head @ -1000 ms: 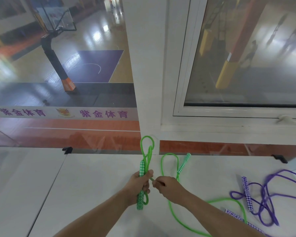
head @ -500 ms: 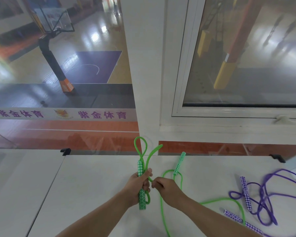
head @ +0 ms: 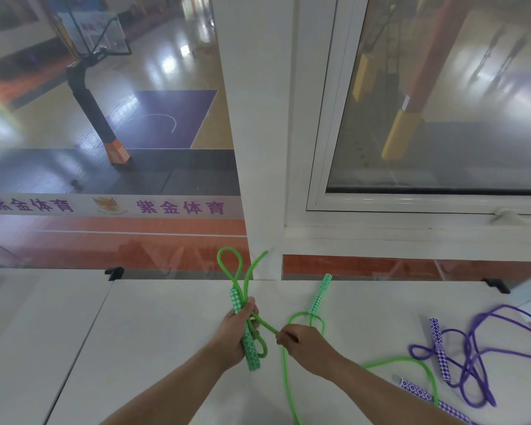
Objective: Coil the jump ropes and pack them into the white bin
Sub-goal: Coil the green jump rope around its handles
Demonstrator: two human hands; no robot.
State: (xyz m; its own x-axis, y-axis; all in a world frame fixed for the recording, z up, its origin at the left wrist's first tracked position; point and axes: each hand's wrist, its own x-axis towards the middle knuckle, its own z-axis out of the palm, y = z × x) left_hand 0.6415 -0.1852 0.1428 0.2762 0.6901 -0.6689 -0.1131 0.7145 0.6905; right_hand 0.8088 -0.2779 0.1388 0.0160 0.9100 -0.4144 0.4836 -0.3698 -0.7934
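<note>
Head view: the left hand [head: 236,331] clenches one green handle [head: 248,348] upright with rope loops gathered against it. The right hand [head: 304,345] pinches the green rope [head: 285,378] just beside it, fingers [head: 284,335] closed on the cord. The other green handle [head: 321,294] lies on the white worktop [head: 154,348]. A purple rope [head: 472,363] lies tangled well to the right.

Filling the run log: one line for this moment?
left hand: grips green handle, loops | right hand: pinches green rope | purple rope: loose
</note>
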